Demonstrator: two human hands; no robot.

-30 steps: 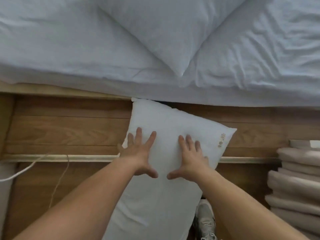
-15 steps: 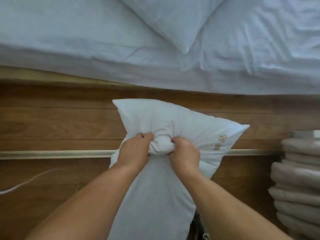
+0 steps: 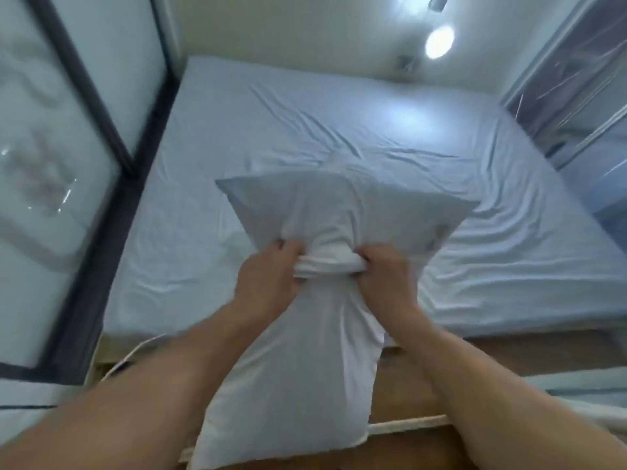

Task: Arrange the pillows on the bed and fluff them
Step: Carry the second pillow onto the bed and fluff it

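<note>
I hold a white pillow (image 3: 305, 361) upright in front of me, lifted over the near edge of the bed (image 3: 237, 137). My left hand (image 3: 268, 283) and my right hand (image 3: 383, 283) are both clenched on a bunched fold of fabric at the pillow's middle, about a hand's width apart. The pillow's upper half (image 3: 339, 205) fans out above my fists and hides part of the wrinkled pale-blue sheet. Its lower half hangs between my forearms. No other pillow shows on the bed in this view.
A dark-framed glass partition (image 3: 61, 164) runs along the bed's left side. A wooden ledge (image 3: 509, 351) borders the mattress in front of me, with a white cable (image 3: 129, 357) on its left. A glass door (image 3: 576, 96) stands at the right. A ceiling lamp (image 3: 439, 42) glows.
My flat open hands clenched on the pillow's middle and lifted it off the wooden ledge. My head tilted up, so the whole bed and room now show.
</note>
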